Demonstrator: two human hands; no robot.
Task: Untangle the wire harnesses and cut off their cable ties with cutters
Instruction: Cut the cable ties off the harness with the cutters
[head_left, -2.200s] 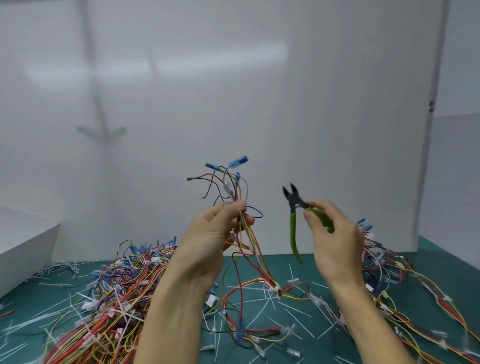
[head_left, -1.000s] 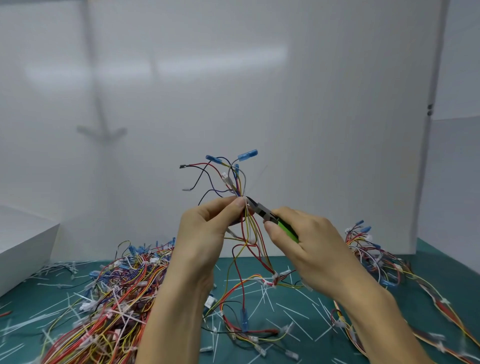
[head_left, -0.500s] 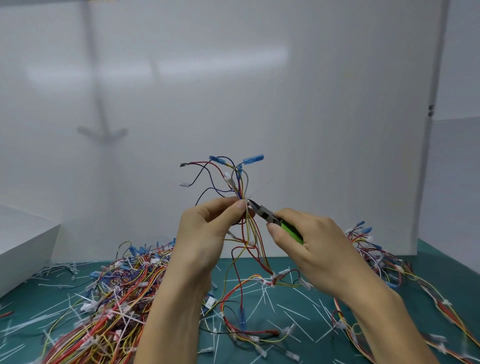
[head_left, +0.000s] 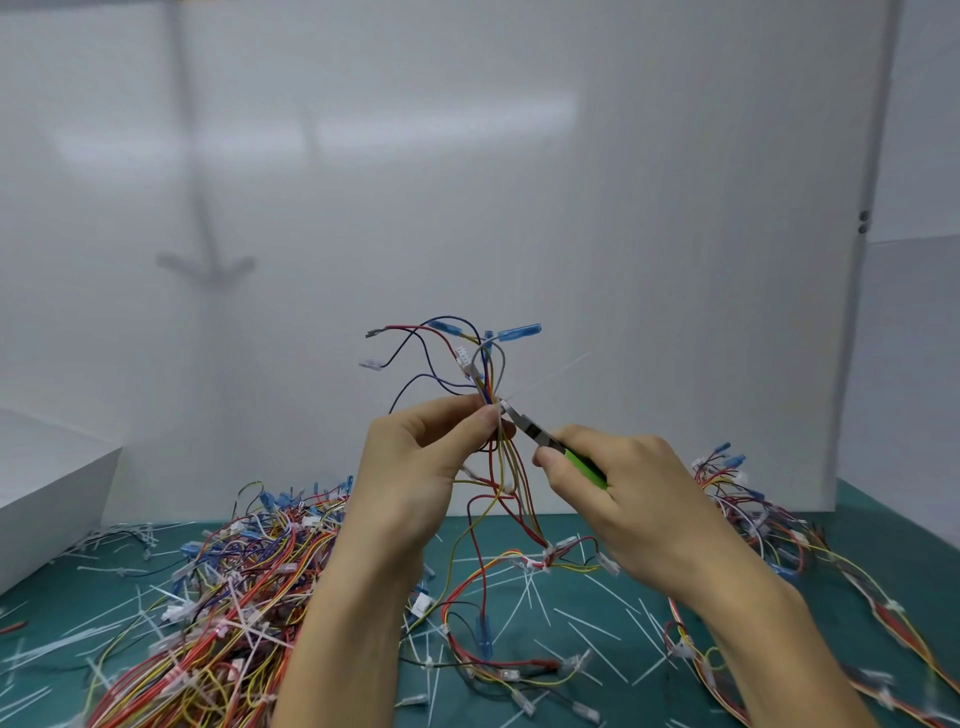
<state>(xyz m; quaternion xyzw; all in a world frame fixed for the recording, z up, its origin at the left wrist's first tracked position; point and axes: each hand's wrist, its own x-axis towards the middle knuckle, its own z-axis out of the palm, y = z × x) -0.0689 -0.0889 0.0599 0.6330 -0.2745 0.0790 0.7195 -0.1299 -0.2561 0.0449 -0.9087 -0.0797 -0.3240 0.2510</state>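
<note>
Between my left thumb and forefinger (head_left: 484, 417), I am pinching the wire harness (head_left: 488, 364) just under its cable tie (head_left: 545, 376). I am holding the bundle up off the tabletop (head_left: 878, 519) so the tie is standing clear of the other wires and facing the blades. My left hand (head_left: 415, 467) is curling round the strands hanging below the pinch.

Just right of those fingers, my right hand (head_left: 623, 488) is gripping the green handles of the cutters (head_left: 540, 436), fingers wrapped round them. The nose is touching the bundle at the tie's head, and the tie's thin tail is sticking out up and to the right. I judge I am lining up the cut. I cannot tell whether the blades are biting the tie or only resting against it, because my thumb and the wires are hiding the tips.

Above the fingers, blue-sleeved terminals (head_left: 519, 331) are fanning out. Below and left, a tangled pile of harnesses (head_left: 234, 582) is lying on the tabletop. Below and right, another pile (head_left: 753, 509) is running behind my wrist and out of frame. Cut ties (head_left: 597, 623) are lying scattered beneath both hands.
</note>
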